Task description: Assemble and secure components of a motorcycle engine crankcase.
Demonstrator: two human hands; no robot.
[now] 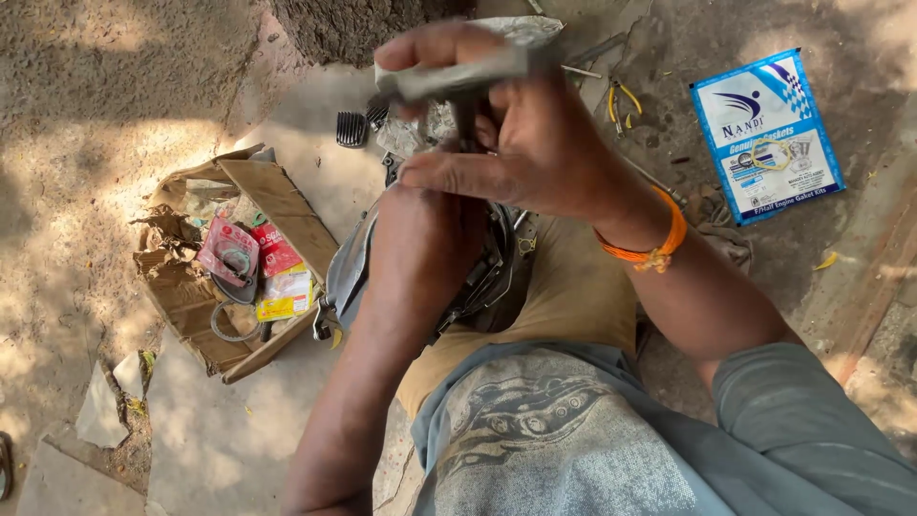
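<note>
2 hands over the engine part, right fingers wrapped around a T-handle tool, left fingers hidden.

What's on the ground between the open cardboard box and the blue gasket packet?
In the head view, the engine part on the person's lap, with both hands on it, sits between the cardboard box and blue packet.

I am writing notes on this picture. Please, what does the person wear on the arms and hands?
Both hands are bare, with no gloves. The right hand has an orange thread band tied around its wrist. A grey-green short sleeve covers the right upper arm. The left hand and its forearm carry nothing.
</note>
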